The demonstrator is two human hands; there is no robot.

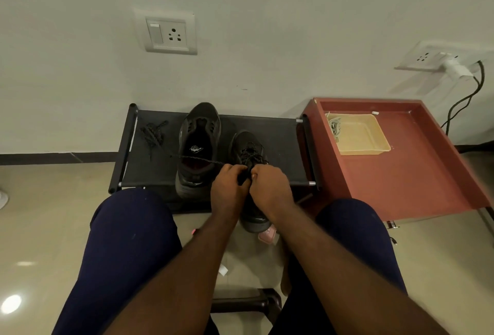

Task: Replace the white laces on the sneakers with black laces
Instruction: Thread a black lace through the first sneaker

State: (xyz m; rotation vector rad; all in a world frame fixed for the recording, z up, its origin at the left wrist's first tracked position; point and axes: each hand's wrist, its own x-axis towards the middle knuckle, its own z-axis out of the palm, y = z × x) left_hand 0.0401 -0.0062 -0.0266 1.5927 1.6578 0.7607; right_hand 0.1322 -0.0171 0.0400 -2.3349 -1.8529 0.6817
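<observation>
Two dark sneakers stand on a low black rack. The left sneaker has no lace in it and its opening gapes. The right sneaker carries a black lace through its eyelets. My left hand pinches a black lace end that runs leftward across the left sneaker. My right hand grips the lace at the right sneaker's top eyelets, close beside my left hand. A second black lace lies bunched on the rack's left end. White laces lie in a beige tray.
The beige tray sits on a red-brown table to the right of the rack. My knees in dark blue trousers flank the rack. A pink object lies on the floor under the right sneaker. Wall sockets and a black cable are behind.
</observation>
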